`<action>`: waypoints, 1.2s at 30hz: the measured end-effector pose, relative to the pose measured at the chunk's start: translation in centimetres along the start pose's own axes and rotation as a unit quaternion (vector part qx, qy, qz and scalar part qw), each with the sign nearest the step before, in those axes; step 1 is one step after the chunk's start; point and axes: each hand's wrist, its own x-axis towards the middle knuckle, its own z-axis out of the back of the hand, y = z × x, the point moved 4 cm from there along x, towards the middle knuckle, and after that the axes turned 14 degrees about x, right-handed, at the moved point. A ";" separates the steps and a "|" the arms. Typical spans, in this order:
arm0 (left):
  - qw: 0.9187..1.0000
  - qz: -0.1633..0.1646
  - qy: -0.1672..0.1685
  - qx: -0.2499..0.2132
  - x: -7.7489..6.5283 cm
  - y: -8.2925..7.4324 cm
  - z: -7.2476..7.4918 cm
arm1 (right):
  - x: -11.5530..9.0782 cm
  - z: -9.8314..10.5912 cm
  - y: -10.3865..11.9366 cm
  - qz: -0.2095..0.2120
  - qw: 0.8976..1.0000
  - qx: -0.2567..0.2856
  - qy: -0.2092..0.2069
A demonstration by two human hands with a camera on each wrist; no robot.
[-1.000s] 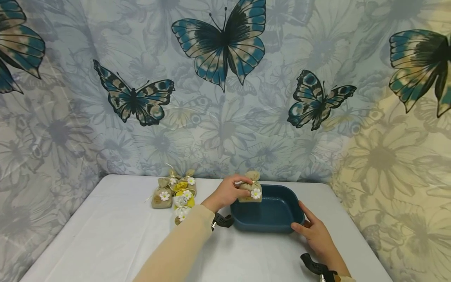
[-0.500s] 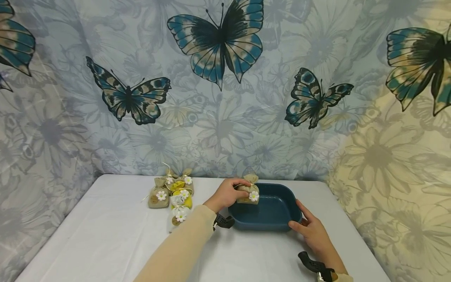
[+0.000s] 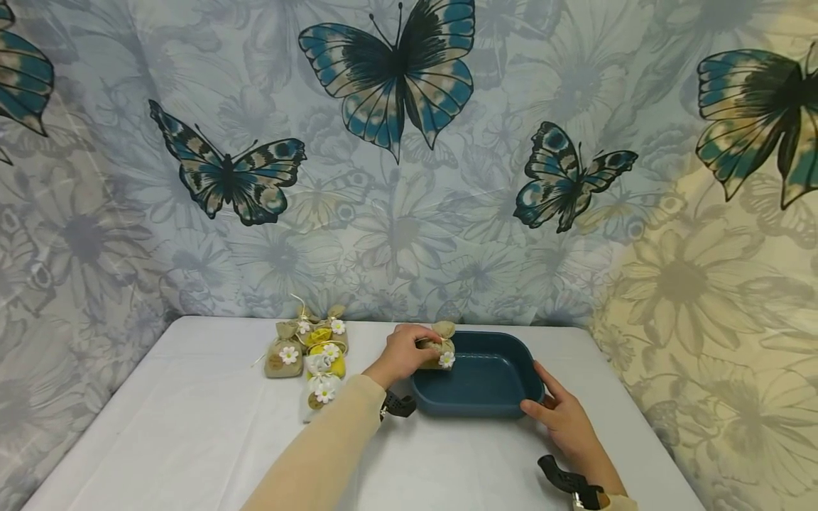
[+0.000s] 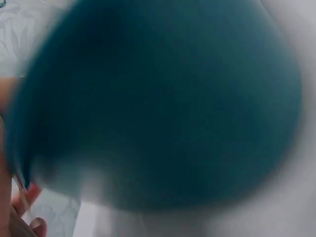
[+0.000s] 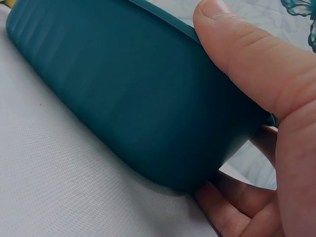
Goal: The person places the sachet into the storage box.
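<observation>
A beige drawstring sachet (image 3: 445, 346) with a white flower hangs over the left end of a dark blue plastic basin (image 3: 488, 369). My left hand (image 3: 404, 353) pinches it by the neck, partly covering its left side. Around the basin's right end, my right hand (image 3: 562, 411) has its thumb at the rim and fingers along the outer wall, as the right wrist view confirms with the hand (image 5: 266, 74) against the wall (image 5: 113, 89). In the left wrist view the basin (image 4: 163, 108) blurs across most of the picture, and the left fingertips (image 4: 38, 226) show low at the left.
Left of the basin, several small drawstring sachets (image 3: 284, 360), beige, yellow and white, sit clustered on the white-covered table (image 3: 211, 426). A butterfly-print cloth (image 3: 409, 213) hangs behind the table's back edge.
My left hand has carried the sachet slightly left and down, toward the basin's left end. The right hand keeps its place on the basin. The head view has shifted a little to the right.
</observation>
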 end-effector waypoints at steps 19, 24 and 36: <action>0.912 0.204 -0.084 -0.346 -2.5 2.2 2.2 | 0.0 0.3 -0.5 -0.008 1.000 -0.026 0.001; 0.903 0.178 -0.082 -0.381 -3.6 1.3 4.5 | 0.1 0.4 -0.4 -0.008 0.999 -0.038 -0.001; 0.939 0.081 -0.039 -0.331 -7.3 1.1 11.2 | 0.1 -0.1 0.1 -0.031 0.999 -0.029 -0.001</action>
